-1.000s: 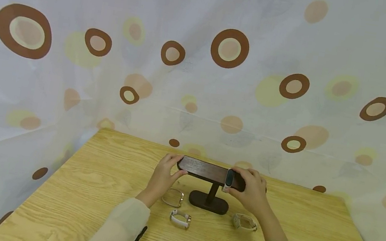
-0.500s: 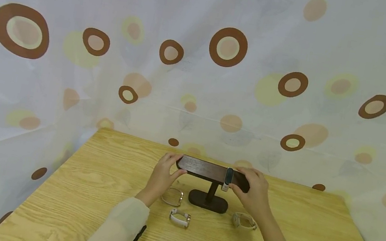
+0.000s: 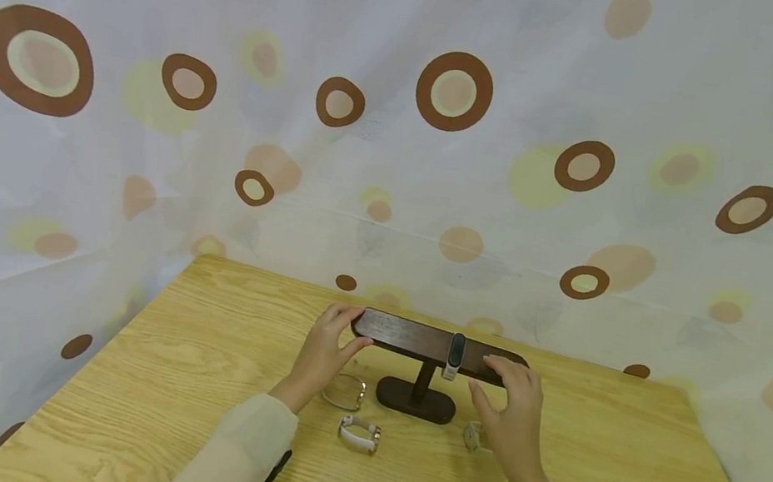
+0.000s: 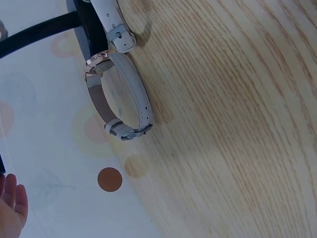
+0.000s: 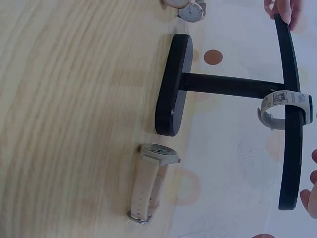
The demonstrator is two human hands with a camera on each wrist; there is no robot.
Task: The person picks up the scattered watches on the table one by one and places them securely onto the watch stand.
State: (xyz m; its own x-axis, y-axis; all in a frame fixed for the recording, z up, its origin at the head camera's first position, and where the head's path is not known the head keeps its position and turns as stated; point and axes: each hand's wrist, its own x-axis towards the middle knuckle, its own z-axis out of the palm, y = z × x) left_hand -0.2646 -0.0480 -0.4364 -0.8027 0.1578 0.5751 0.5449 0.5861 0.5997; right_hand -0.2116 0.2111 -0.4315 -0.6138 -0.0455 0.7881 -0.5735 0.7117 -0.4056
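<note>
A dark wooden watch stand [image 3: 402, 334] with a crossbar and oval base stands on the table. My left hand [image 3: 318, 357] grips the crossbar's left end, thumb at its front side and fingers over the far side. A smart band [image 3: 455, 353] with a pale printed strap loops around the bar right of the post; its loop shows well in the right wrist view. Near the bar's right end is my right hand [image 3: 514, 417], thumb and fingers spread, holding nothing. A pale-strapped watch [image 5: 146, 183] lies on the table below it, partly hidden by that hand in the head view.
Two more light-strapped watches lie left of the base: one nearer the front [image 3: 359, 434], one farther back [image 3: 346, 392]. The wood-grain table [image 3: 220, 383] meets a patterned curtain [image 3: 361, 212] behind.
My right hand has let go of the smart band and drawn back to the right and down. The band stays on the bar. My left hand keeps its grip on the bar's left end.
</note>
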